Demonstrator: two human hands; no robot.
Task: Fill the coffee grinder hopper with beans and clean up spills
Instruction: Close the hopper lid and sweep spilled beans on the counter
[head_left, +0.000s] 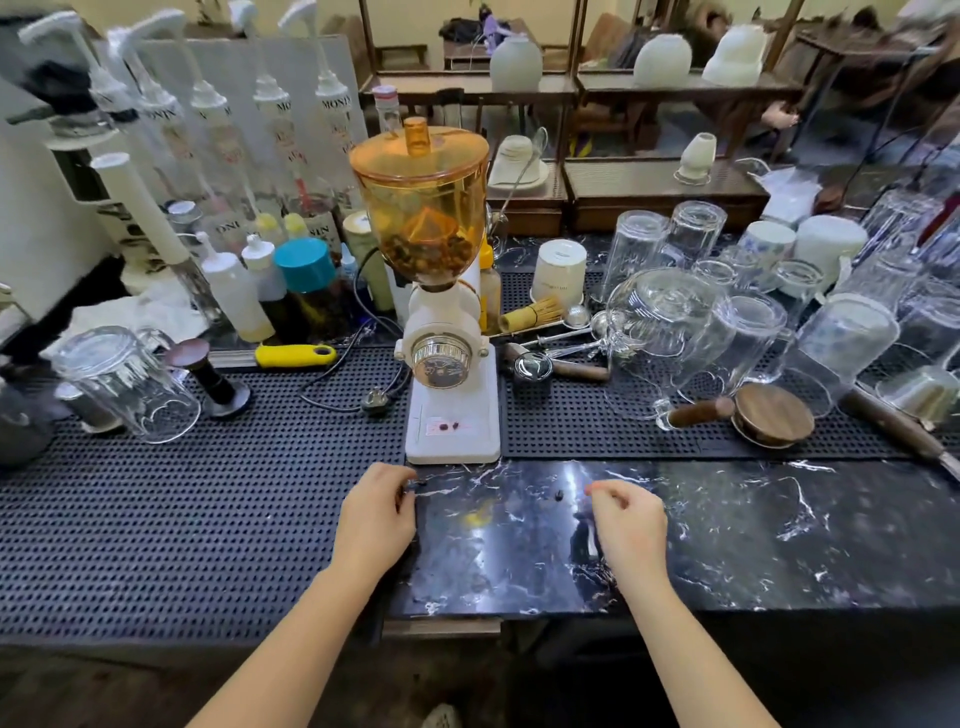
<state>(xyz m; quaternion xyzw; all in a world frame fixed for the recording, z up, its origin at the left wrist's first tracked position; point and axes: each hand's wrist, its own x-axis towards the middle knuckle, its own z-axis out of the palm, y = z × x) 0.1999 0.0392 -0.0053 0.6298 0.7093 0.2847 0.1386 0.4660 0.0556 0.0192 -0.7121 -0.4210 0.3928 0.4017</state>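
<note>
Both bare forearms reach toward 12 o'clock, palms down. The left hand (375, 514) curls loosely, fingertips pinched together. The right hand (629, 525), well apart at 3 o'clock, curls too, thumb meeting forefinger.

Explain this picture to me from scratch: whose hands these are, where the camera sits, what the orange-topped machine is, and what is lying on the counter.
There is one picture, taken by a wide-angle camera worn on a person's head, looking down at their own two bare hands. No robot is involved.

The white machine is a coffee grinder. Its orange hopper has its lid on, with beans only in the bottom.

Two spilled beans lie on the grinder's base, and another bean lies on the black marble counter between the hands.

The left hand pinches at something small and dark at the edge of the dotted rubber mat, likely a bean. The right hand is loosely curled near the loose bean; whether it holds anything I cannot tell.

Upturned glasses and syrup bottles crowd the back.
</note>
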